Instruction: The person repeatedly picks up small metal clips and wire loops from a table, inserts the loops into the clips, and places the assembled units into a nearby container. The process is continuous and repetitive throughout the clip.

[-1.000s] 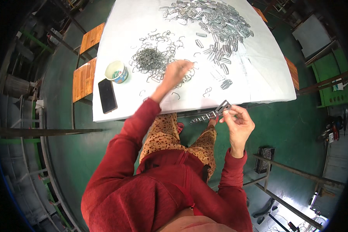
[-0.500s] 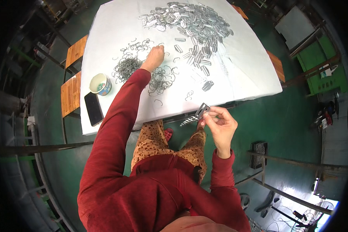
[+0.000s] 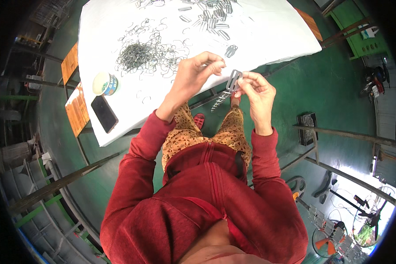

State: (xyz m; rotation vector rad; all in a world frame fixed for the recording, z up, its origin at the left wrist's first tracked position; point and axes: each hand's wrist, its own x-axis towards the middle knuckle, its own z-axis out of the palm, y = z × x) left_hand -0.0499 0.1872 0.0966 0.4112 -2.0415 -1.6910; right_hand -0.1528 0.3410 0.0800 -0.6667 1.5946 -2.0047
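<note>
My right hand point(image 3: 258, 91) pinches a flat grey metal slide buckle point(image 3: 234, 81) with long slots, held up off the table's near edge. Close to its left, my left hand point(image 3: 194, 75) is closed, thumb and fingertips together. Whatever lies in that pinch is too small to make out. A pale jagged strip point(image 3: 220, 102) shows just below the buckle; I cannot tell if it is joined to it. On the white-covered table point(image 3: 268, 39) lies a tangled pile of dark curved wire pieces point(image 3: 136, 57). Several more slotted buckles point(image 3: 213, 20) lie scattered farther back, with a few point(image 3: 231, 50) nearer me.
A paper tub point(image 3: 111, 83) and a black phone point(image 3: 104, 114) lie at the table's left edge. Wooden stools point(image 3: 78, 110) stand beside it. Metal rails point(image 3: 347, 137) run on both sides of me, over a green floor. A fan point(image 3: 325, 242) stands low at the right.
My left hand has come back from the wire pile toward the buckle in my right hand. The right hand still holds the buckle. The view has shifted, so the table sits higher.
</note>
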